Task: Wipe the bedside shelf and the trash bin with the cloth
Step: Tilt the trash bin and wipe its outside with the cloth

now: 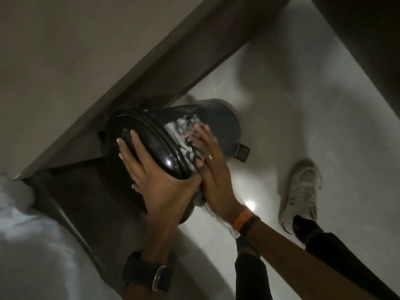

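A black pedal trash bin (225,124) stands tilted toward me in the middle of the head view, its glossy lid (151,144) facing up-left. My left hand (155,176) lies spread on the lid and grips its rim with the thumb. My right hand (207,161) presses a white and black patterned cloth (184,131) flat against the bin's side. The bedside shelf (91,68) runs diagonally above and left of the bin.
The bin's foot pedal (242,152) sticks out to the right. My shoe (303,191) stands on the pale tiled floor (324,105) at the right. White bedding (23,234) fills the lower left. A dark panel (368,40) rises at the upper right.
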A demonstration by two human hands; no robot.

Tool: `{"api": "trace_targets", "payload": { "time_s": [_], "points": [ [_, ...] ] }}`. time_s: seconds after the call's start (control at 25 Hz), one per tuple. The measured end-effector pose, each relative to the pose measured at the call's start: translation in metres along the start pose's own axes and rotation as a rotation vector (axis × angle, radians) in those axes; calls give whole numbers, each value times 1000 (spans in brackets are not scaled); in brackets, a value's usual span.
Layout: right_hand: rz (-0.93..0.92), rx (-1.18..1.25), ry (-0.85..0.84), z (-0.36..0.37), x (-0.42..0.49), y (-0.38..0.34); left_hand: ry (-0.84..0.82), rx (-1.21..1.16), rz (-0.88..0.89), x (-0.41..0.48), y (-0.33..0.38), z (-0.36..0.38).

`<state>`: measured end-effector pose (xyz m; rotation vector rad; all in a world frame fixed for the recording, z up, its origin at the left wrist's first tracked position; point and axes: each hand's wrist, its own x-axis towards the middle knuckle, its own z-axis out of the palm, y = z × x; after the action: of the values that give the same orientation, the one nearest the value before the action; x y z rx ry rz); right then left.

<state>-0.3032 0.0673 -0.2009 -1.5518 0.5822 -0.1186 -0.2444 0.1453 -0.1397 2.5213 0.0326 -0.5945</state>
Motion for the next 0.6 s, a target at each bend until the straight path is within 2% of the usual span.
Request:
{"api": "trace_targets", "payload": {
  "time_s": [0.04, 0.08, 0.12, 0.2, 0.24, 0.28, 0.32, 0.44, 0.48, 0.52, 0.6],
  "points": [
    [-91, -56, -44, 3, 1, 4, 4, -15, 4, 1, -9, -4],
    [-103, -111, -29, 0, 13, 18, -1, -34, 10, 1, -19, -8],
    [-24, -148, 29, -4, 32, 36, -4, -53, 21, 0, -29, -11],
    [256, -182, 220, -24, 69, 69, 5, -61, 72, -4, -44, -13],
    [347, -214, 269, -32, 80, 75, 14, -53, 96, -8, -50, -12],
    [358, -261, 253, -32, 82, 69, 9, -51, 108, -14, -54, -10],
    [293, -312, 176, -24, 75, 52, 6, -58, 114, -20, -58, -8],
    [-152, -358, -188, 5, 32, -9, 26, -25, 179, -41, -77, -1],
    [-243, -388, -297, 7, 24, -11, 32, -4, 197, -47, -86, 2],
    [-294, -446, -338, 8, 27, -5, 41, 7, 207, -54, -99, 3],
    [-165, -590, -247, -7, 57, 34, 43, -1, 231, -64, -117, 3]
  ]
}}
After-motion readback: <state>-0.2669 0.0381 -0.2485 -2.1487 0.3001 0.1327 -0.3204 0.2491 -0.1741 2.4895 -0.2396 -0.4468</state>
